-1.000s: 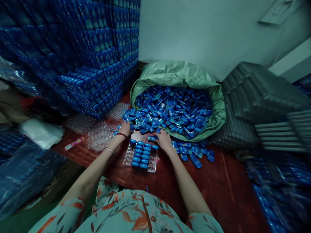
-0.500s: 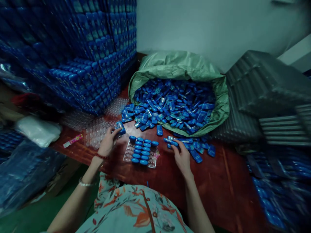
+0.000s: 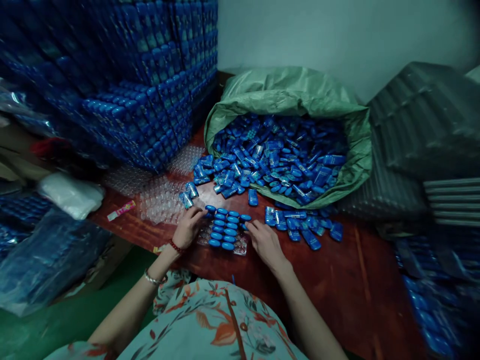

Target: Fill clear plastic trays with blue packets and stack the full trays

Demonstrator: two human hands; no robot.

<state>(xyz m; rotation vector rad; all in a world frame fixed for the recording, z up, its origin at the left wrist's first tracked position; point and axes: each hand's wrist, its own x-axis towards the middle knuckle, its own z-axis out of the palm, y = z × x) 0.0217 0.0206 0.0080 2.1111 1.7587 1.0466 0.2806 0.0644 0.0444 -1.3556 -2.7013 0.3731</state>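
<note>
In the middle of the table lies a clear plastic blister tray (image 3: 240, 247) with small blue oval-ended cases (image 3: 222, 229) standing in its two middle columns. My left hand (image 3: 188, 227) is at the tray's left side, its fingers closed on a blue case (image 3: 210, 208) at the far left corner. At the right side my right hand (image 3: 265, 244) has its fingertips pinched on another blue case, mostly covered by the fingers. Just above it, one blue case (image 3: 245, 218) stands in the right column. Two loose blue cases (image 3: 192, 189) lie beyond my left hand.
A green woven sack (image 3: 292, 97) lies open at the back, spilling many blue cases (image 3: 277, 160). More lie right of the tray. Clear trays (image 3: 157, 200) are at left, below tall stacks of packed blue cases (image 3: 150, 115). Grey stacked trays (image 3: 423, 120) stand at right.
Both hands have moved inward to the tray's sides. My left hand has let go of cases, now lying beyond it; my right hand has come away from the loose cases at right.
</note>
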